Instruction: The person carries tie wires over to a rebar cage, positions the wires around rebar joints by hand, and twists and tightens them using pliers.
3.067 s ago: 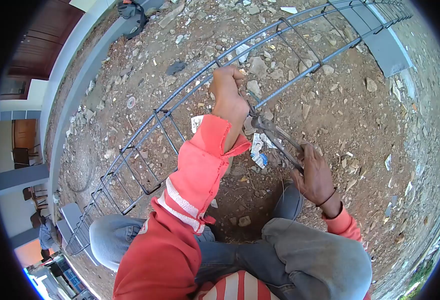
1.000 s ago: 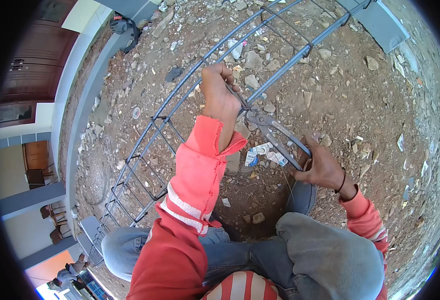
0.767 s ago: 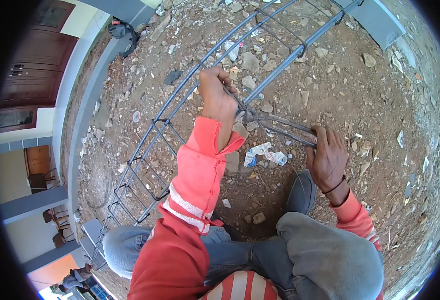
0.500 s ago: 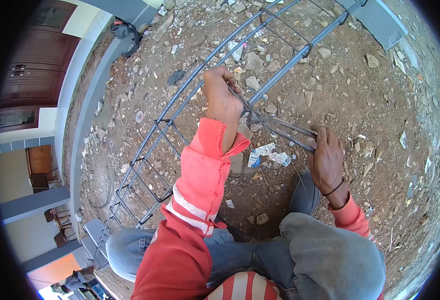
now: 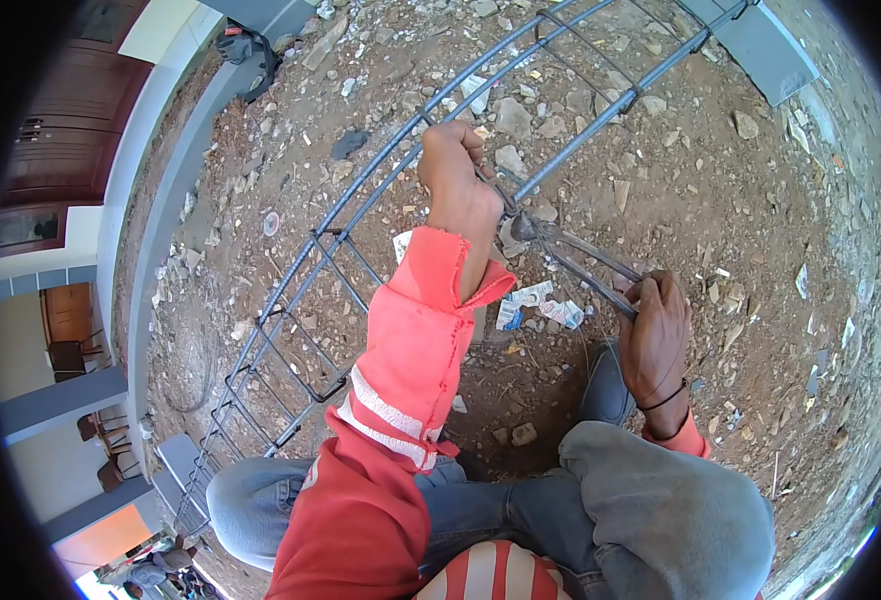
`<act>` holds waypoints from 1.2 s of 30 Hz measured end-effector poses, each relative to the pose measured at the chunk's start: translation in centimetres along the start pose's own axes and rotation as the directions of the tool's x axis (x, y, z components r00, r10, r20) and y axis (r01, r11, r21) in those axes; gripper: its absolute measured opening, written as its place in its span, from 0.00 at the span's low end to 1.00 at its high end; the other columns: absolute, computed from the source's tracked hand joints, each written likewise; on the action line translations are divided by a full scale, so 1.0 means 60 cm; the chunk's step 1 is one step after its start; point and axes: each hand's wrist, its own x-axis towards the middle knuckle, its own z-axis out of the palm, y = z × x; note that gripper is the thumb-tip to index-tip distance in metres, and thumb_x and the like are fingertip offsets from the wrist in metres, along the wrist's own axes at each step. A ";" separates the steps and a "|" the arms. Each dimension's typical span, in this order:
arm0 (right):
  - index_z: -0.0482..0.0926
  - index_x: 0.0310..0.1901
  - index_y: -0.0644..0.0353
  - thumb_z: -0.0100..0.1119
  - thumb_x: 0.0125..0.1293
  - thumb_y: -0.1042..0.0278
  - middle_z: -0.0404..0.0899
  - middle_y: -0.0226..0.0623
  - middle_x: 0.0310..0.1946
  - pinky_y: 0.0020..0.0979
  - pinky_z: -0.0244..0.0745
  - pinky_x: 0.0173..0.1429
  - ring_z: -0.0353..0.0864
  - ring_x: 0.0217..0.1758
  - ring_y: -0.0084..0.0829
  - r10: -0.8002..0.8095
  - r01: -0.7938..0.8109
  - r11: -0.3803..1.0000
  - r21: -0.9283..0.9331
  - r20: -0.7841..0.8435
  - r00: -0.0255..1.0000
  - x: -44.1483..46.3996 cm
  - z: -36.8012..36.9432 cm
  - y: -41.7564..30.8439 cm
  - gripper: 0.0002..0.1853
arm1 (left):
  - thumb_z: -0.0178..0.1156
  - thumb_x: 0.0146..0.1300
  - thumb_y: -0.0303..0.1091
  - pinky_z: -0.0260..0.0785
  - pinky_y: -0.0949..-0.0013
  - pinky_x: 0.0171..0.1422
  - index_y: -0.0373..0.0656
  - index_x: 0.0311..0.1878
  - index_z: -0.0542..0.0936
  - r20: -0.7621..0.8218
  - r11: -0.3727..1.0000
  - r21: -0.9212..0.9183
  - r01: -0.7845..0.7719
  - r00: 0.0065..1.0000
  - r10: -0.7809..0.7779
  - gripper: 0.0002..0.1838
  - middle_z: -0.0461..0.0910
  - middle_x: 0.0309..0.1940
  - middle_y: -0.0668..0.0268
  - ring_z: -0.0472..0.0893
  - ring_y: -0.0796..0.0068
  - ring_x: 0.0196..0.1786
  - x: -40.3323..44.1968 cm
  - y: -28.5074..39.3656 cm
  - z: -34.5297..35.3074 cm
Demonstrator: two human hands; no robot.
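Note:
A long rebar cage of dark steel bars and square stirrups runs diagonally in front of me. My left hand is closed around a thin stirrup bar on it, between the long bars. In my right hand are the handles of a pair of pincers, its fingers wrapped round them. The jaws of the pincers meet the lower long bar right beside my left hand. Whether they grip a wire there is too small to tell.
Stony ground with rubble lies around the cage. A crumpled blue-and-white wrapper is below the pincers. A grey block stands at the upper right, a dark bag at the upper left. My knees are close below.
Both hands and the pincers have shifted slightly to the right in view. The right hand and the handle ends sit a little lower. Both grips stay closed.

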 end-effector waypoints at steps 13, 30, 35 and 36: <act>0.76 0.43 0.63 0.67 0.58 0.69 0.80 0.47 0.34 0.44 0.74 0.43 0.80 0.38 0.49 -0.129 0.115 0.987 0.116 0.121 0.984 0.054 0.043 0.064 0.14 | 0.52 0.44 0.27 0.58 0.68 0.24 0.49 0.17 0.66 0.033 0.998 -0.030 0.057 0.998 -0.056 0.06 0.66 0.17 0.66 0.64 0.72 0.18 -0.004 0.002 -0.001; 0.70 0.43 0.67 0.70 0.62 0.59 0.65 0.27 0.14 0.26 0.63 0.13 0.66 0.10 0.21 -0.922 -0.998 0.070 -0.007 0.382 -0.067 0.036 0.102 0.082 0.22 | 0.54 0.55 0.30 0.66 0.65 0.31 0.42 0.33 0.72 0.066 1.000 0.030 -0.002 0.998 0.000 0.04 0.73 0.28 0.63 0.71 0.70 0.28 -0.023 0.008 -0.001; 0.69 0.46 0.63 0.62 0.64 0.65 0.73 0.35 0.25 0.24 0.69 0.18 0.71 0.14 0.25 -0.739 -0.897 0.004 0.441 0.606 0.294 0.004 0.080 0.049 0.16 | 0.57 0.60 0.32 0.69 0.64 0.40 0.41 0.35 0.72 0.177 0.986 0.087 -0.141 0.976 0.124 0.06 0.74 0.40 0.62 0.74 0.70 0.43 -0.060 0.033 -0.044; 0.69 0.46 0.62 0.60 0.65 0.64 0.74 0.35 0.26 0.24 0.70 0.21 0.72 0.16 0.25 -0.507 -0.567 0.216 0.795 0.587 0.631 -0.009 0.084 0.044 0.15 | 0.57 0.61 0.31 0.69 0.64 0.42 0.41 0.36 0.71 0.248 0.976 0.107 -0.192 0.955 0.161 0.06 0.73 0.43 0.62 0.73 0.70 0.46 -0.075 0.036 -0.055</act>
